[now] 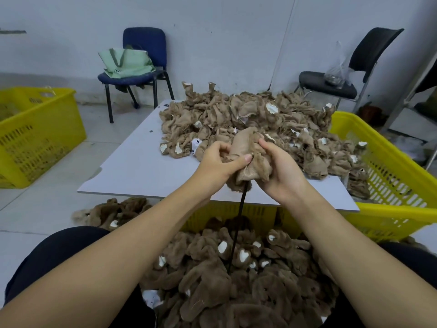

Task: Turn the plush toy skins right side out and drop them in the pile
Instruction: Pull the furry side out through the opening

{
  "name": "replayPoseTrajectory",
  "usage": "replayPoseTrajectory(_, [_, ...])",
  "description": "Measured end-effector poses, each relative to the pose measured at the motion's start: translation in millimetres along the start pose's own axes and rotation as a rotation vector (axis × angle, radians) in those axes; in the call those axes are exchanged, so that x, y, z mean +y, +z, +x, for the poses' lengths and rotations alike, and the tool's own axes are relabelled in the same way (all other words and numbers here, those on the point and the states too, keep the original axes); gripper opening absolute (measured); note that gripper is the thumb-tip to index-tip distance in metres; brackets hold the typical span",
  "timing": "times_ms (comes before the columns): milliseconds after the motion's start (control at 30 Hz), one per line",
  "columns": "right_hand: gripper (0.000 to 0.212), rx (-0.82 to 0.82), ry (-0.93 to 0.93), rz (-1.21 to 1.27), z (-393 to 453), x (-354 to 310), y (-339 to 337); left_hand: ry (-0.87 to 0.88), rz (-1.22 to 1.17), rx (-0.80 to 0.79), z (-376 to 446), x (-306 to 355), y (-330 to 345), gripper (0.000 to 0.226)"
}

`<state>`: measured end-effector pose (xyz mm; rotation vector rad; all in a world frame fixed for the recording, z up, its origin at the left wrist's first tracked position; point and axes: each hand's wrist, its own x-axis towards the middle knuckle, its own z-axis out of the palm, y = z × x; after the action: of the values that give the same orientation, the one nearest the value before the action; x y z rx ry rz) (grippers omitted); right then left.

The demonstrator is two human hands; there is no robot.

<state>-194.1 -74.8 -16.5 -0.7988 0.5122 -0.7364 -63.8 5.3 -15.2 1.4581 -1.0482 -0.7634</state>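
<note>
Both hands hold one tan plush skin (246,147), inside out, above the near edge of the grey board (142,171). My left hand (220,162) grips its left side, thumb pressed across the fabric. My right hand (281,169) pinches its right side with curled fingers. A thin black rod (238,221) runs from under the skin down into the pile of furry brown turned skins (236,280) between my knees. A heap of inside-out tan skins (260,124) covers the far right of the board.
Yellow crates stand at the left (35,136), at the right (390,176) and under the board (227,214). A blue chair (139,74) with a green bag and a black chair (343,81) stand by the wall. A few brown skins (111,211) lie on the floor.
</note>
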Motion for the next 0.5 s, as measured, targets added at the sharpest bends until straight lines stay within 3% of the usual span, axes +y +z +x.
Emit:
replayPoseTrajectory(133, [0.041, -0.170, -0.152, -0.455, 0, -12, -8, 0.198, 0.089, 0.179, 9, 2, -6, 0.015])
replayPoseTrajectory(233, [0.038, -0.103, -0.247, -0.854, -1, -20, -13, 0.389, 0.310, 0.269, 11, 5, -11, 0.021])
replayPoseTrajectory(333, [0.027, -0.047, -0.359, -0.911, -2, -17, -10, 0.437, 0.473, 0.283, 11, 4, -10, 0.031])
replayPoseTrajectory(500, [0.030, 0.061, -0.483, -0.804, -4, -5, -6, 0.464, 0.435, 0.177, 10, 3, -7, 0.027])
